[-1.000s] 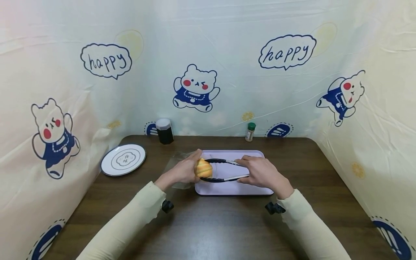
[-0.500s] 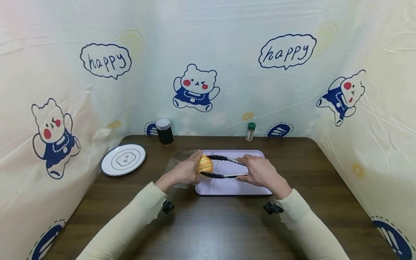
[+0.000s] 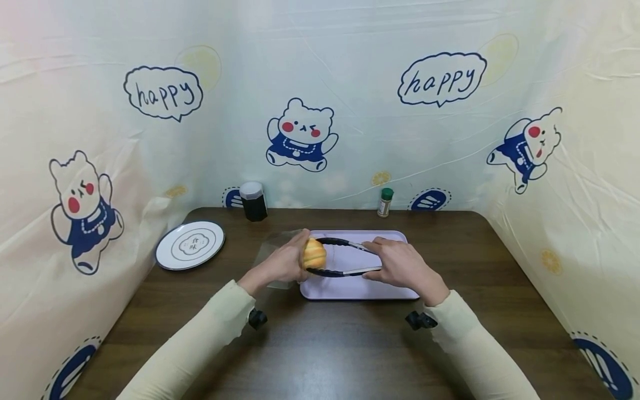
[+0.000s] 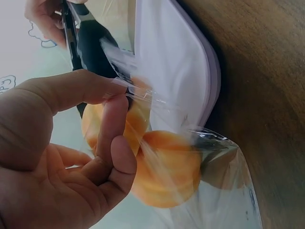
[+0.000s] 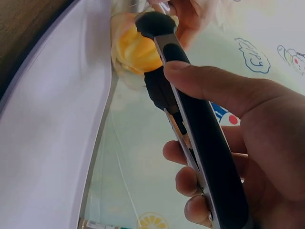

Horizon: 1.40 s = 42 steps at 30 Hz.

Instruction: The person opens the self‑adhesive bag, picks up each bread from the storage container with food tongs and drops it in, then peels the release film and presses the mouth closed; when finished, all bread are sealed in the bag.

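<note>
My left hand (image 3: 286, 261) pinches the rim of a clear plastic bag (image 4: 228, 167) between thumb and index finger. In the left wrist view, one round orange-yellow bun (image 4: 171, 167) lies inside the bag. A ridged yellow bun (image 3: 314, 254) is at the bag's mouth, between the black tips of a pair of tongs (image 3: 350, 272). My right hand (image 3: 402, 264) grips the tongs by their handles, thumb on one arm and fingers round the other. How far the ridged bun sits inside the bag is partly hidden by my left hand.
Beneath the tongs lies a pale lilac tray (image 3: 360, 291) on the brown wooden table (image 3: 340, 350). A white plate (image 3: 167, 253) is at the left. Along the back stand a black jar with a pale lid (image 3: 255, 206) and a green-capped shaker (image 3: 385, 203), near the printed curtain (image 3: 350, 66).
Bun and tongs tips first shifted slightly right and up, then slightly back left. Both hands keep their holds and have barely moved.
</note>
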Motion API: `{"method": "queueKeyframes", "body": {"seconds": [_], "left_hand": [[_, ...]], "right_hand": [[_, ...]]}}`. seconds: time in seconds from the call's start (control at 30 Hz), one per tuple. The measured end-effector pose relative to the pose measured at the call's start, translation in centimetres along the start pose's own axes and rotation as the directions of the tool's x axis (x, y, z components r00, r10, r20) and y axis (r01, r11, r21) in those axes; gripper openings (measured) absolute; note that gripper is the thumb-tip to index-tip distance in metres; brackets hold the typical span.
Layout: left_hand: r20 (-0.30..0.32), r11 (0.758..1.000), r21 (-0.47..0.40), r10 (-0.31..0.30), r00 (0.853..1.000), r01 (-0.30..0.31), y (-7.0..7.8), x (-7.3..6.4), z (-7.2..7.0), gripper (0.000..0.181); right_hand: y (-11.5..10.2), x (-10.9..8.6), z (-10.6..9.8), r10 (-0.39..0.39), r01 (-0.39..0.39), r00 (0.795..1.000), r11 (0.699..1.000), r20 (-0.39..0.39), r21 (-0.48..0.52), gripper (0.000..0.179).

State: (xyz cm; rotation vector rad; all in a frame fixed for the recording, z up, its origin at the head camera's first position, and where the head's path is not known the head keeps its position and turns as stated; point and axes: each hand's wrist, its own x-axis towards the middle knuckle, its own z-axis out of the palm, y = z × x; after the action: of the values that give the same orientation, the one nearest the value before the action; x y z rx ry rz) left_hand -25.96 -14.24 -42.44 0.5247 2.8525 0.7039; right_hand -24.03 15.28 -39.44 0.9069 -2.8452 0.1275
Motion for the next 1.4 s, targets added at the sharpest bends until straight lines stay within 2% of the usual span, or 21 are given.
{"method": "queueKeyframes", "body": {"seconds": [0.17,0.4,0.6,0.7,0.87,1.0,1.13,1.23,1.4], "left_hand": [[-0.006,1.0,-0.005,0.008,1.0,-0.008,-0.2,0.0,-0.1,0.115],[-0.003,1.0,-0.022,-0.009,1.0,0.009,-0.3,0.2,0.0,0.114],[0.01,1.0,-0.02,-0.012,1.0,0.012,-0.6,0.1,-0.1,0.113],[0.013,0.999,-0.028,-0.016,1.0,0.017,-0.5,0.0,-0.2,0.113],[0.012,0.999,-0.032,-0.018,1.0,0.018,-0.4,0.0,-0.2,0.113],[0.009,0.999,-0.03,-0.016,1.0,0.016,-0.4,0.0,-0.3,0.113],[0.014,0.999,-0.031,-0.021,1.0,0.022,-0.4,0.1,-0.2,0.113],[0.016,0.999,-0.03,-0.024,1.0,0.024,-0.5,0.1,-0.2,0.112],[0.029,0.998,-0.047,-0.04,0.999,0.041,-0.4,0.1,-0.2,0.112]], "right_hand": [[0.7,-0.4,-0.1,0.01,-0.011,1.0,0.998,0.029,0.055,0.071],[2.0,-1.0,-0.7,0.046,-0.057,0.996,0.986,0.075,0.154,0.074],[4.1,-1.7,-1.1,0.129,-0.146,0.988,0.963,0.091,0.226,0.078],[5.3,-2.0,-1.2,0.2,-0.218,0.975,0.945,0.097,0.242,0.08],[7.6,-2.8,-1.2,0.348,-0.369,0.929,0.896,0.125,0.249,0.082],[9.4,-3.4,-0.8,0.436,-0.456,0.89,0.855,0.132,0.247,0.082],[11.0,-3.9,-0.1,0.522,-0.545,0.838,0.799,0.156,0.256,0.081],[12.0,-4.3,0.4,0.569,-0.6,0.8,0.761,0.189,0.248,0.086],[13.8,-5.1,1.4,0.606,-0.643,0.765,0.733,0.218,0.221,0.089]]}}
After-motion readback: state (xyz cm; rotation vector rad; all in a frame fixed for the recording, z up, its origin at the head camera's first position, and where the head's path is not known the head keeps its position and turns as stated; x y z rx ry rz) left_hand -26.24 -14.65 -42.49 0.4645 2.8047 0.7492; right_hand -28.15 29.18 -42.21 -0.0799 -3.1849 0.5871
